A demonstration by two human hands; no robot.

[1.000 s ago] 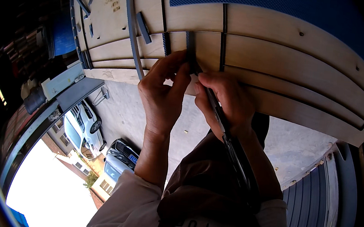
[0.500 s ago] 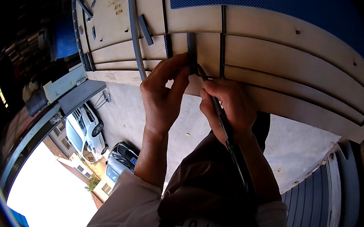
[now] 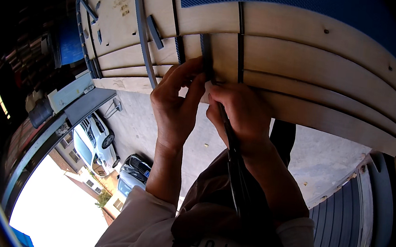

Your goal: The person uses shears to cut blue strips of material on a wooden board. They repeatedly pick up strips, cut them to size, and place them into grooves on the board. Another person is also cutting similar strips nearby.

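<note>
A pale wooden board (image 3: 286, 60) with dark lines across it spans the upper view. On it, my left hand (image 3: 177, 103) pinches the lower end of a short dark strip (image 3: 206, 46) between thumb and fingers. My right hand (image 3: 242, 112) is closed around a long, thin black piece (image 3: 233, 157), close beside my left fingertips at the board's near side. That piece trails down past my right wrist toward my lap. Its upper tip is hidden by my fingers, and its kind cannot be made out.
A long grey strip (image 3: 142, 29) and a short loose strip (image 3: 154, 31) lie on the board left of my hands. Blue textured sheet (image 3: 284, 4) covers the far part. Concrete floor (image 3: 317, 155) shows below; parked cars (image 3: 95, 140) stand outside at left.
My right hand has shifted slightly left, nearer my left fingertips, and the black piece now hangs more steeply. My left hand keeps its pinch on the strip.
</note>
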